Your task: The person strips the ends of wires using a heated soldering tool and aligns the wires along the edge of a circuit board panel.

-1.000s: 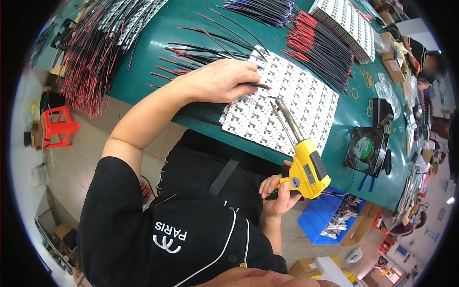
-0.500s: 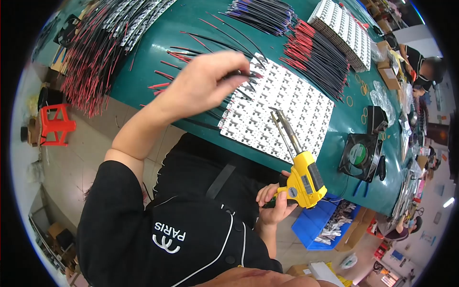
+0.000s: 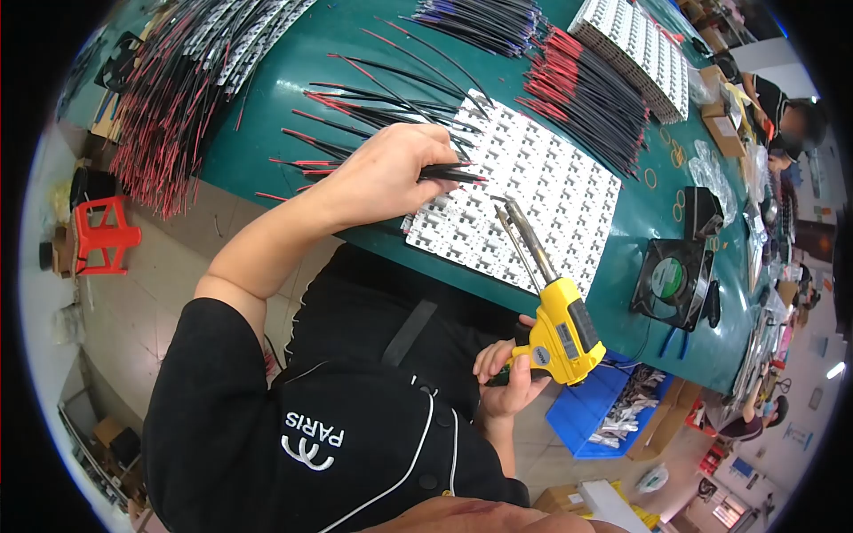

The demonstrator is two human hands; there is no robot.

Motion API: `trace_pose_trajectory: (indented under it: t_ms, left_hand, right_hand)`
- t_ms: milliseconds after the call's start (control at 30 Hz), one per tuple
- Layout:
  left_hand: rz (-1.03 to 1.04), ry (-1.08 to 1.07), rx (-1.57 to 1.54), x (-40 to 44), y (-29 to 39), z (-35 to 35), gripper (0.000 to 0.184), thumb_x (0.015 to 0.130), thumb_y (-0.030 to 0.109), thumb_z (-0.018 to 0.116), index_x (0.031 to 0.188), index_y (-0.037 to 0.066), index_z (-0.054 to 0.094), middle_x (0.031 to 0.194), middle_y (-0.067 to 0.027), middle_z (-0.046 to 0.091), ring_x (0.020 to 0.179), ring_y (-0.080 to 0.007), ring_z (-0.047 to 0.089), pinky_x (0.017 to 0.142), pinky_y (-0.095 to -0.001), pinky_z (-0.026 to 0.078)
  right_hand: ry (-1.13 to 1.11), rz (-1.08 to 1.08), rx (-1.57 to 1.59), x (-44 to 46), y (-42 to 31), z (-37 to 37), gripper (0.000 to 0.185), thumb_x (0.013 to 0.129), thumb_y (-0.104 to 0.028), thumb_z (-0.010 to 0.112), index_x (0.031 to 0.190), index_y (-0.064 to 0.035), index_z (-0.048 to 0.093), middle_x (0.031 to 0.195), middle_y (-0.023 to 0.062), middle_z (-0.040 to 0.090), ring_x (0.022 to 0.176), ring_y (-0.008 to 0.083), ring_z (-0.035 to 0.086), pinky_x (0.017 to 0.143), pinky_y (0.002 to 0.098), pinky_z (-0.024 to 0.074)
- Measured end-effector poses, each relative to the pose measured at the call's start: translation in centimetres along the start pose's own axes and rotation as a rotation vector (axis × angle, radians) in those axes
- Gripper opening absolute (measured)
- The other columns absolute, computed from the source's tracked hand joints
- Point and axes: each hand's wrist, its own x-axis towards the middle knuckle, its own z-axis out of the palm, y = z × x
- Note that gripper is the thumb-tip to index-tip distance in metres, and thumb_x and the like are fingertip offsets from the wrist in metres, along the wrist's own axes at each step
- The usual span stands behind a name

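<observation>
My left hand (image 3: 391, 173) is closed around a few black wires (image 3: 451, 172), whose stripped or red ends point right over a white panel of small circuit boards (image 3: 555, 191). More black wires with red ends lie along the panel's left edge, and several look attached there. Low at the right, my right hand (image 3: 511, 380) grips a yellow soldering gun (image 3: 569, 333) by its handle. The gun's long metal tip and thin feed tube slant up over the panel, apart from the wires in my left hand. Whether the tip touches the panel I cannot tell.
Bundles of red-and-black wires (image 3: 586, 102) and purple-tipped wires (image 3: 484, 27) lie at the back, beside stacked white panels (image 3: 635, 58). Wired boards (image 3: 178, 98) hang over the left edge. A fan (image 3: 671, 282) and blue-handled pliers (image 3: 675, 342) sit right. A blue bin (image 3: 569, 417) stands below.
My left hand has come down toward me and turned, so the wires in it now show past its fingers. The soldering gun has barely shifted.
</observation>
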Motion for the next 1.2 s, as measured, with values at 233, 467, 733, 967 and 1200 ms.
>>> trace_pose_trajectory:
  t_ms: [233, 467, 733, 967, 1200]
  left_hand:
    - [-0.018, -0.039, 0.033, 0.2, 0.0, 0.8, 0.020, 0.069, 0.006, 0.071, 0.084, -0.004, 0.062, 0.077, -0.0137, 0.058, 0.072, -0.0313, 0.058, 0.063, -0.0361, 0.046]
    - [0.019, -0.027, 0.043, 0.3, -0.2, 0.8, 0.020, 0.068, 0.005, 0.071, 0.083, -0.004, 0.062, 0.074, -0.0142, 0.057, 0.070, -0.0322, 0.058, 0.062, -0.0371, 0.045]
    - [0.028, -0.100, 0.024, 0.2, -0.8, 0.1, 0.016, 0.068, 0.004, 0.072, 0.078, -0.004, 0.063, 0.069, -0.0125, 0.058, 0.064, -0.0315, 0.058, 0.058, -0.0369, 0.044]
    - [-0.013, -0.078, 0.032, 0.3, -0.5, 0.4, 0.019, 0.067, 0.007, 0.070, 0.078, -0.006, 0.060, 0.069, -0.0151, 0.057, 0.064, -0.0334, 0.056, 0.058, -0.0366, 0.044]
    - [-0.066, -0.080, 0.004, 0.4, -1.0, 0.8, 0.021, 0.065, 0.006, 0.068, 0.075, -0.007, 0.057, 0.068, -0.0167, 0.055, 0.063, -0.0339, 0.055, 0.057, -0.0362, 0.044]
  right_hand:
    - [-0.012, 0.036, 0.005, -0.1, 0.0, 0.1, 0.047, 0.088, -0.018, 0.048, 0.120, 0.0128, 0.033, 0.053, 0.0062, 0.042, 0.038, 0.0130, 0.039, 0.038, 0.0259, 0.0382]
    - [-0.040, 0.086, -0.006, 0.1, 0.3, 0.1, 0.047, 0.088, -0.018, 0.049, 0.120, 0.0127, 0.033, 0.054, 0.0068, 0.042, 0.038, 0.0134, 0.039, 0.039, 0.0261, 0.0384]
    - [-0.041, 0.076, -0.008, 0.2, 0.3, 0.0, 0.045, 0.087, -0.016, 0.048, 0.120, 0.0126, 0.033, 0.054, 0.0068, 0.043, 0.038, 0.0134, 0.039, 0.040, 0.0260, 0.0385]
    - [-0.066, 0.083, 0.003, 0.1, 0.6, 0.0, 0.036, 0.089, -0.016, 0.049, 0.112, 0.0088, 0.038, 0.054, 0.0072, 0.044, 0.040, 0.0137, 0.041, 0.040, 0.0262, 0.0388]
    - [-0.047, 0.088, 0.002, 0.0, 1.0, -0.1, 0.029, 0.088, -0.016, 0.051, 0.107, 0.0051, 0.040, 0.056, 0.0080, 0.045, 0.041, 0.0142, 0.041, 0.040, 0.0265, 0.0390]
